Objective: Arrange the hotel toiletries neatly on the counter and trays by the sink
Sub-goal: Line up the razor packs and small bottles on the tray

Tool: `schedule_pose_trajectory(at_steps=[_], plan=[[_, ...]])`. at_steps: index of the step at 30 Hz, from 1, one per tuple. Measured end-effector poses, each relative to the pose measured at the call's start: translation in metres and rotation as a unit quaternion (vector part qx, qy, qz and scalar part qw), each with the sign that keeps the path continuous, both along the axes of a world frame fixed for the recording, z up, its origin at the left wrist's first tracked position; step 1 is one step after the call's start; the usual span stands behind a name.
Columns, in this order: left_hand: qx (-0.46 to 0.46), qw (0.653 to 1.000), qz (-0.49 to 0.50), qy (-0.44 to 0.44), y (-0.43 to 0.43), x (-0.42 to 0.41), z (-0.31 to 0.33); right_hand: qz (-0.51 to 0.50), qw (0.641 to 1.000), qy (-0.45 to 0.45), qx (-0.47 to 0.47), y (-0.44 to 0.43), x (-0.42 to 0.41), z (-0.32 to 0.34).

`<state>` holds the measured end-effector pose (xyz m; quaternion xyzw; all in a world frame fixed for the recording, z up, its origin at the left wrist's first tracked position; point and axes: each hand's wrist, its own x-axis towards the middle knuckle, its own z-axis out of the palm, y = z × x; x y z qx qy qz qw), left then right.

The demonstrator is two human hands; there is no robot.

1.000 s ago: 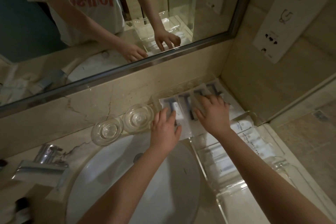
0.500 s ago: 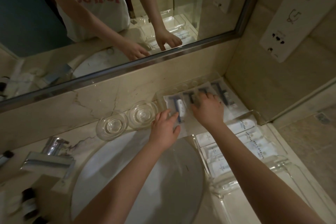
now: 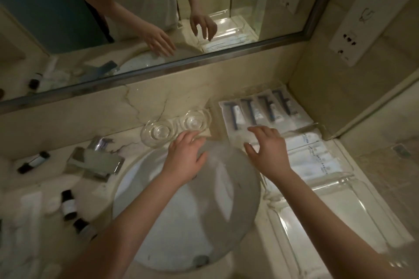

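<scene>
Hands both empty. Right hand (image 3: pixel 266 150) spread, fingers relaxed, gripping nothing, reaching to near edge of row of flat clear plastic sachets (image 3: pixel 260 115), each holding a dark blue T-shaped razor and a small white tube; touching film or just above it, cannot tell. Left hand (image 3: pixel 184 159) likewise slack, fingers loosely extended, over back rim of white round sink basin (image 3: pixel 181 222), just beside two round clear glass dishes (image 3: pixel 158 132). Sachets side by side against back wall, in far right corner of beige marble counter (image 3: pixel 129 142), directly ahead of right hand, up and right of left. Judged light, limp, slick: film likely to slide and overlap under a push; better pinched at a bottom corner or nudged flat with straight fingers, not squeezed over razor head. Just right of right wrist, white soft tubes (image 3: pixel 315 156) in a row in clear acrylic tray (image 3: pixel 328 215); light, squashy, probably prone to rolling. Well apart, left of basin beyond chrome tap (image 3: pixel 95 163), small dark bottles (image 3: pixel 68 205); rigid, easily toppled, best gripped round body.
</scene>
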<state>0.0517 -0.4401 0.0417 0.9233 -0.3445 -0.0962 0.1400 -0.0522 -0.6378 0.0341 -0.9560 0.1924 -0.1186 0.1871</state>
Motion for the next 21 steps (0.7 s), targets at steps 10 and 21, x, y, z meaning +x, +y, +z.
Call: schedule_pose_trajectory(at_steps=[10, 21], plan=[[0.047, 0.988, 0.130, 0.070, 0.168, -0.043, -0.005, 0.168, 0.981, 0.086, 0.036, 0.159, -0.004, -0.004], [0.165, 0.924, 0.312, 0.146, 0.359, -0.067, -0.034, 0.379, 0.886, 0.261, 0.063, 0.333, 0.048, -0.020]])
